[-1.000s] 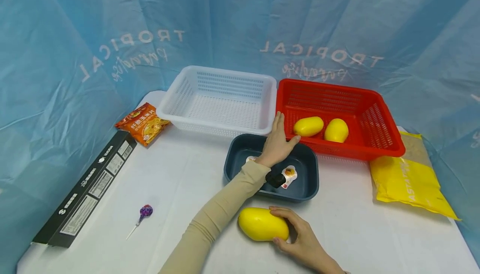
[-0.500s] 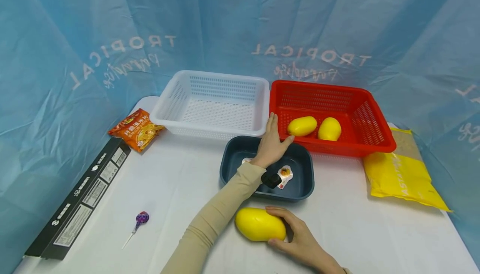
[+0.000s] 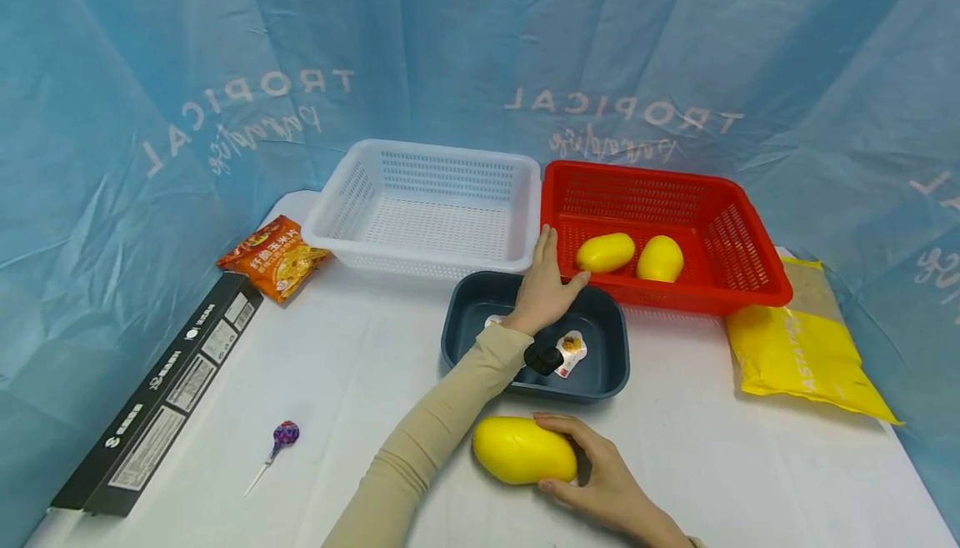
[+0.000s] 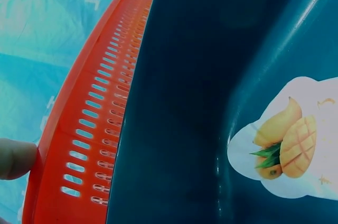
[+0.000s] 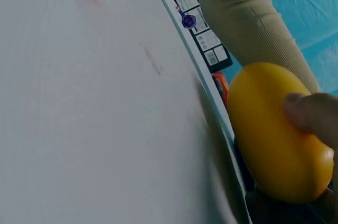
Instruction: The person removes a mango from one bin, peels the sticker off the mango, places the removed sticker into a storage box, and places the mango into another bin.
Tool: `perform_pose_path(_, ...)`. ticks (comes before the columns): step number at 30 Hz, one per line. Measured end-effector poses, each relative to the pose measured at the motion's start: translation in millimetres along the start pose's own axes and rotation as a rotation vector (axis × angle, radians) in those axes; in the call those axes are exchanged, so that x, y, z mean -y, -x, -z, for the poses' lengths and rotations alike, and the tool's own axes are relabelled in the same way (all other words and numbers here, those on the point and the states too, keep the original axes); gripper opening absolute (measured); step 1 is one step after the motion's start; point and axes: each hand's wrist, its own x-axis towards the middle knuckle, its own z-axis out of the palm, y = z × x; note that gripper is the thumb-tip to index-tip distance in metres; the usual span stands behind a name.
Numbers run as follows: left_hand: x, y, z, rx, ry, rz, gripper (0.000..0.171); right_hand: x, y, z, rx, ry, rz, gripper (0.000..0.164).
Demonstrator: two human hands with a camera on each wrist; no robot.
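Note:
In the head view, my right hand [image 3: 603, 481] grips a large yellow mango [image 3: 521, 449] from its right side, close over the white tabletop. Its thumb [image 5: 311, 114] lies across the mango in the right wrist view. My left hand [image 3: 546, 285] reaches over the dark blue basin [image 3: 611, 356], fingers extended to the near left corner of the red basket [image 3: 720, 302]. In the left wrist view a fingertip [image 4: 18, 158] touches the red rim. Inside the red basket lie two smaller yellow mangoes, a left one [image 3: 605, 253] and a right one [image 3: 660, 258].
A white basket [image 3: 435, 256] stands left of the red one. Further left are an orange snack bag [image 3: 276, 260], a long black box [image 3: 161, 389] and a purple lollipop [image 3: 283, 435]. At right lies a yellow bag [image 3: 810, 356]. A blue curtain [image 3: 465, 47] hangs behind.
The head view has shifted slightly, then settled. Both hands, the held mango and the baskets keep their places relative to one another.

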Motion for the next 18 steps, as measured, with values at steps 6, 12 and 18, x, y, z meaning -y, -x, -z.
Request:
perform_pose_path(6, 0.1, 0.1, -0.4, -0.004, 0.012, -0.002, 0.085, 12, -3, 10, -0.021, 0.040, -0.021, 0.064)
perform_pose_path(12, 0.4, 0.5, 0.0, -0.003, 0.015, -0.009, 0.085, 21, -5, 23, -0.072, 0.089, -0.006, 0.070)
perform_pose_path(18, 0.2, 0.9, 0.3, -0.004, 0.010, -0.012, 0.085, 27, -7, 39, -0.107, 0.077, -0.001, 0.072)
